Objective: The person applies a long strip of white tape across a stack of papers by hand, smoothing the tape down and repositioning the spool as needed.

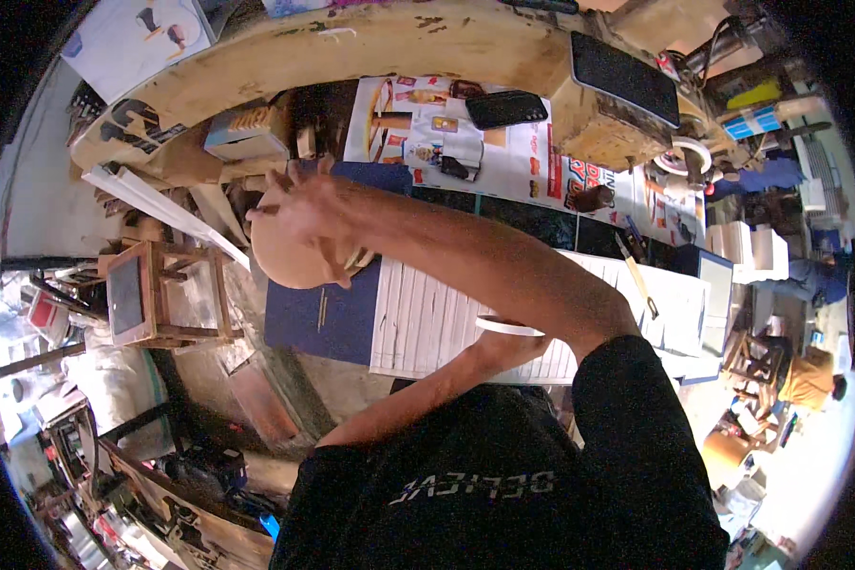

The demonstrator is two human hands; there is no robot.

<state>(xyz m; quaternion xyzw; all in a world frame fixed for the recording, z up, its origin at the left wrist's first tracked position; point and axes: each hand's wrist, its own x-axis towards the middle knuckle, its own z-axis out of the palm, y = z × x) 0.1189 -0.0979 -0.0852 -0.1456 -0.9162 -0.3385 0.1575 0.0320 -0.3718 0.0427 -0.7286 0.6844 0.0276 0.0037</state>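
Observation:
My right arm reaches across to the left, and my right hand (pixel 299 214) is closed over a round beige disc (pixel 285 256) that looks like a roll of tape. Its thumb comes down along the near side, while other fingers lie over the top. The disc is above a navy blue cover (pixel 318 318) with small gold lettering. My left hand (pixel 518 350) passes under my right forearm, which hides most of its fingers. A curved white band (pixel 508 326) shows beside it; whether it is held or worn I cannot tell. White lined sheets (pixel 427 318) spread beneath both arms.
A yellow-handled cutter (pixel 636 275) lies on the right of the sheets. Beyond are a black phone (pixel 506 109), a dark tablet (pixel 624 78) on a worn block, and a large cream metal frame (pixel 351 47). A wooden stool (pixel 166 294) stands at left.

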